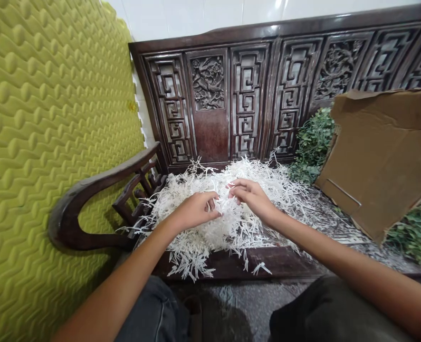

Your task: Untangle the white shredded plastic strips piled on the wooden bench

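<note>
White artificial twigs [182,190] lie in a thick tangled heap on the seat of a dark wooden bench [282,259]. Over the middle of that heap, my left hand [198,209] is curled with thumb and fingers around a white twig cluster [222,230]. My right hand [251,197] comes in from the other side, its fingertips pinched at the upper part of the same cluster. The two hands are close together but apart. Fine detail between the fingertips is blurred against the white heap.
The carved bench back [210,133] rises behind, with a curved armrest [85,185] at left. Yellow textured foam matting [53,118] covers the left side. A cardboard piece [385,156] leans at right among green artificial foliage [313,137]. Loose twigs [262,268] lie at the front edge.
</note>
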Motion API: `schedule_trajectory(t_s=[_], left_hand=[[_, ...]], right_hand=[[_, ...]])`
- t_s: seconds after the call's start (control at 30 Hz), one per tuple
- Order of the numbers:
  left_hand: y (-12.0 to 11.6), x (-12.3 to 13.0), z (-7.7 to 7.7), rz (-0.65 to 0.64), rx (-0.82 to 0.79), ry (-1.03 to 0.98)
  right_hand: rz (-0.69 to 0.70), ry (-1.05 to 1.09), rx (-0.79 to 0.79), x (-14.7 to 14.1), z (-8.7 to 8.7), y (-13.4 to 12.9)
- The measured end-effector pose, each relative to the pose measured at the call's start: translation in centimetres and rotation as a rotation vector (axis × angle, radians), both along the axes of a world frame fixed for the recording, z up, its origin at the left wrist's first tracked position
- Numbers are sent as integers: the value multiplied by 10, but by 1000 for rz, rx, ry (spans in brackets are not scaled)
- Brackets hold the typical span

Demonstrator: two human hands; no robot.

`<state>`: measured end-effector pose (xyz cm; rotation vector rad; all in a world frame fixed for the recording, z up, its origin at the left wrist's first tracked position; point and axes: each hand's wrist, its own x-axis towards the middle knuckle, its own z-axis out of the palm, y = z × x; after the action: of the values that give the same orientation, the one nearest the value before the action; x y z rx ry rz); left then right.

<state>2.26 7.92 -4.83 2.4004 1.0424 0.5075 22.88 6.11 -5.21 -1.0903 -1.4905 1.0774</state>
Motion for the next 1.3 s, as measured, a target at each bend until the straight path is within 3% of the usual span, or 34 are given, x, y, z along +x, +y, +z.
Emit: schedule_trajectory(t_s=[0.23, 0.37, 0.43, 0.6, 0.77, 0.9, 1.07, 1.3], left_hand=[[3, 1, 13, 88, -150, -170], [7, 0, 12, 85, -158, -229], [8, -1, 11, 86, -176, -266], [6, 2, 15, 28, -238, -424], [-1, 4, 24, 61, -228, -514], [-4, 1, 26, 70, -225, -470], [-9, -5, 24, 55, -62, -292], [-17, -6, 29, 58, 58, -232]], right_hand=[[-195, -132, 15, 6, -5, 2], [-346, -321, 219, 4, 3, -6], [-356, -410, 355, 1, 9, -11], [-205, -625, 551, -13, 16, -24], [-16, -575, 397, -18, 8, -21], [1, -550, 332, -18, 6, -18], [43, -519, 317, -21, 7, -21], [260, -437, 327, -24, 15, -27]])
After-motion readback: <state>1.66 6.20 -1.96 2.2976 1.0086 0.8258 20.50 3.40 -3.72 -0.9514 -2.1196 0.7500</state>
